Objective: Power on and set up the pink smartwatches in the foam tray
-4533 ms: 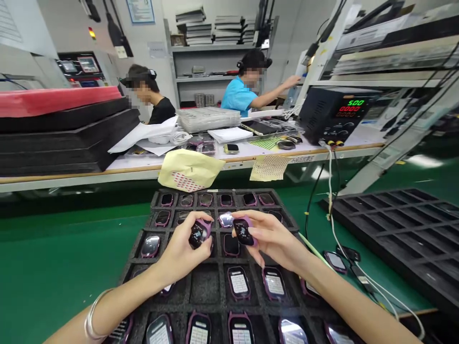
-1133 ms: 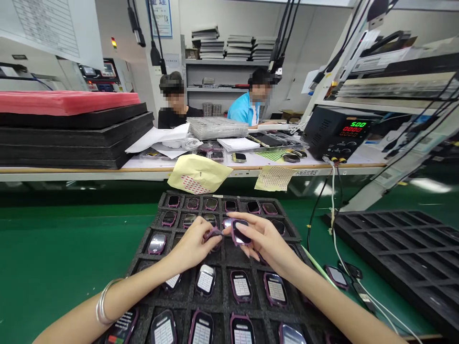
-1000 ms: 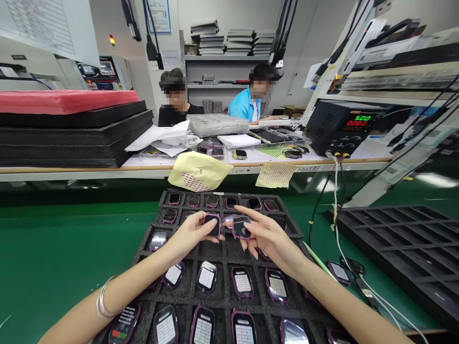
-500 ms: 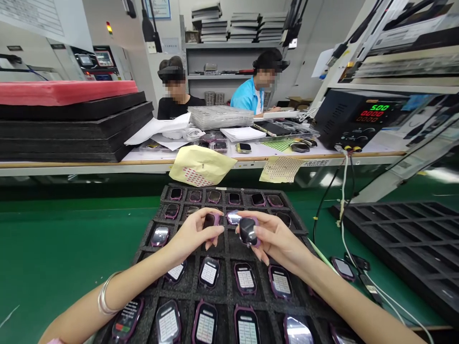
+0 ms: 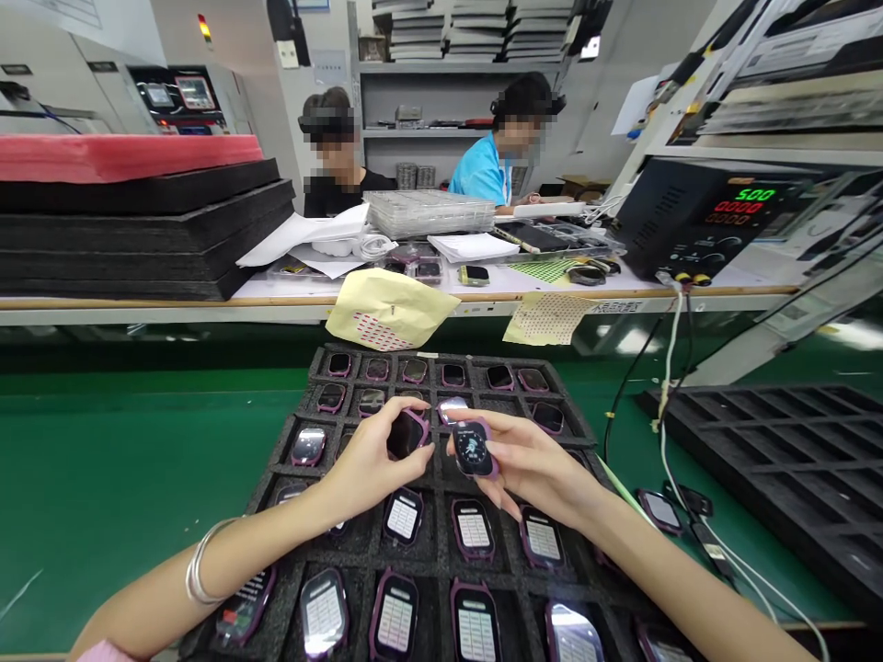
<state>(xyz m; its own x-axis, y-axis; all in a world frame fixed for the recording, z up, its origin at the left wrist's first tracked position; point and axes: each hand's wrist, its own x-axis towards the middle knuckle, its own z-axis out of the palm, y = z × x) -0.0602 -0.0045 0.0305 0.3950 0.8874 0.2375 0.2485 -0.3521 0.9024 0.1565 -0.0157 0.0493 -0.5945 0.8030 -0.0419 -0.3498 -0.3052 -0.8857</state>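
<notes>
My left hand [image 5: 376,455] grips a purple-cased watch [image 5: 407,434] with a dark screen, tilted between thumb and fingers. Close to its right, my right hand [image 5: 531,460] holds another purple watch [image 5: 473,449], whose lit screen shows a small graphic. Both are held just above a black foam tray [image 5: 431,570] divided into compartments. Purple watches lie in many of these. In the nearer rows several screens are lit with white panels, such as one watch [image 5: 473,529]; those in the far rows, like the corner watch [image 5: 338,365], look dark.
Beyond the tray, a shelf edge [image 5: 276,308] carries papers, plastic trays [image 5: 428,211] and a power supply [image 5: 710,221]. Black foam [image 5: 138,248] is stacked at left. Another foam tray [image 5: 793,460] and cables [image 5: 666,386] lie at right. Two people sit behind the shelf.
The watch in my right hand now shows a lit graphic where it was dark. My left hand's watch has turned, showing more of its dark face. The view has shifted slightly.
</notes>
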